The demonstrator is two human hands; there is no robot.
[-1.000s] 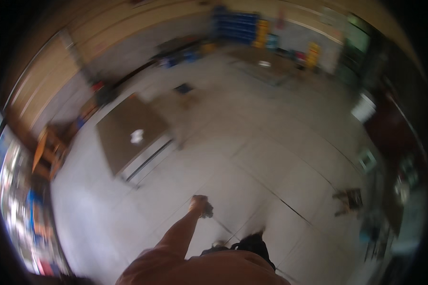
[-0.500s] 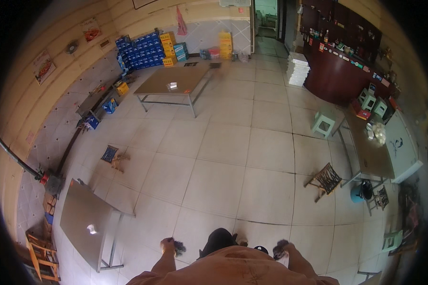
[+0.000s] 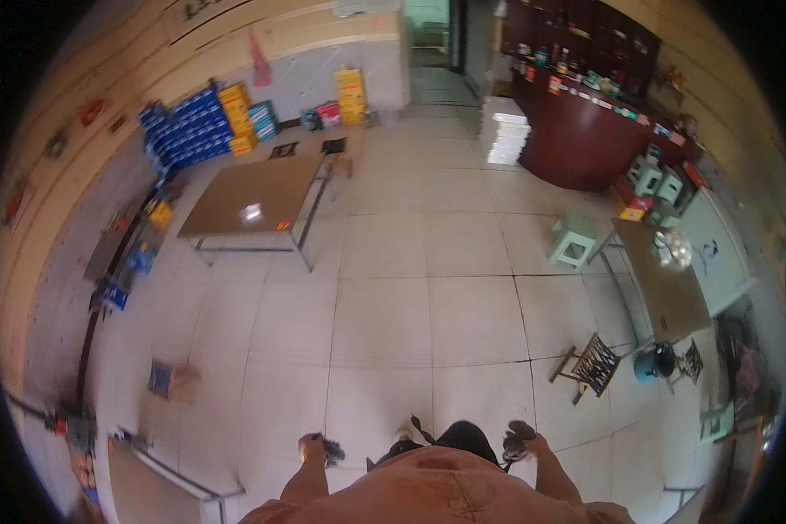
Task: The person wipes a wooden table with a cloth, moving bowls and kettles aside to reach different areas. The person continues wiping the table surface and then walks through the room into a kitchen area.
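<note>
Low in the picture, my left hand [image 3: 311, 447] is closed on a dark grey, fuzzy bundle [image 3: 333, 452], too small to name. On the other side of my body, my right hand [image 3: 538, 446] grips a similar dark, crumpled bundle [image 3: 519, 434]. Both arms hang beside my orange-tan top [image 3: 437, 489], clear of the furniture. My dark-clad leg [image 3: 465, 437] shows between them above the pale tiled floor [image 3: 380, 393].
A brown table [image 3: 253, 188] stands ahead on the left, another table [image 3: 148, 489] at lower left. To the right are a woven folding stool [image 3: 596, 362], a green plastic stool [image 3: 574, 237] and a long table [image 3: 664, 293]. A dark red counter [image 3: 576, 140] curves behind.
The view has shifted forward and turned: the brown table ahead is nearer and the lower-left table has slid toward the bottom edge. My legs have changed stride. Both hands keep their bundles.
</note>
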